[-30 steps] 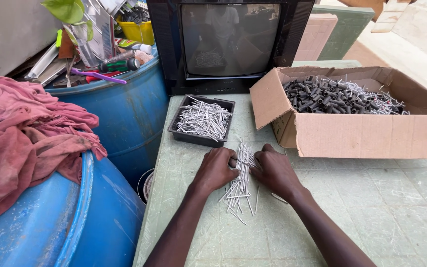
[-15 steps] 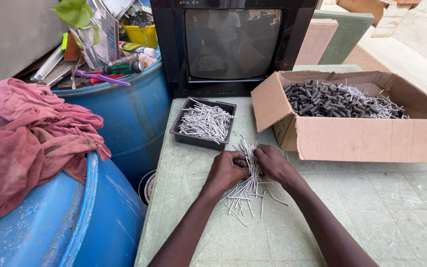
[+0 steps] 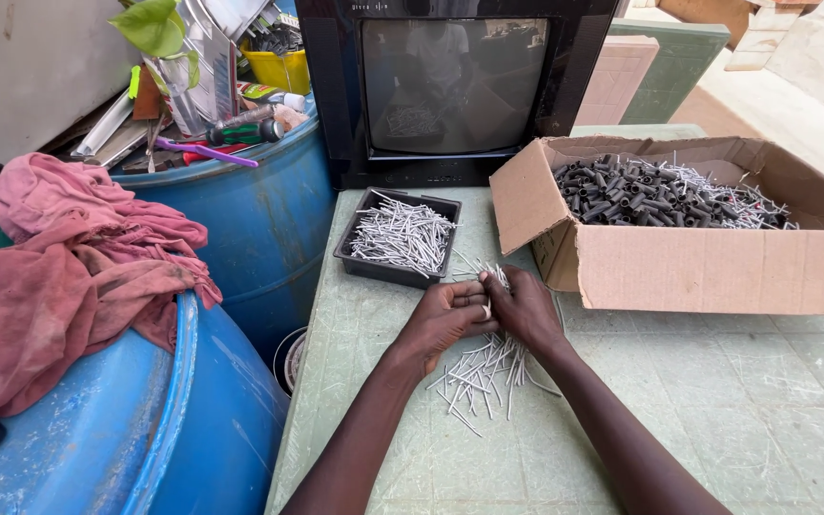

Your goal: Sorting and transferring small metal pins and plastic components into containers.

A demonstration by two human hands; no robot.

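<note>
Single head view, close above green table (image 3: 717, 420) (angled down), facing television (image 3: 450, 86)

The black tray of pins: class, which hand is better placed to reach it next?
Probably the left hand: the black tray sits on its side, while the right hand lies nearer the cardboard box.

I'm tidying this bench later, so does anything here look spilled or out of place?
Yes. A loose heap of thin metal pins lies scattered on the green table under the left hand and right hand, outside the black tray. The cardboard box has one flap splayed outward.
</note>
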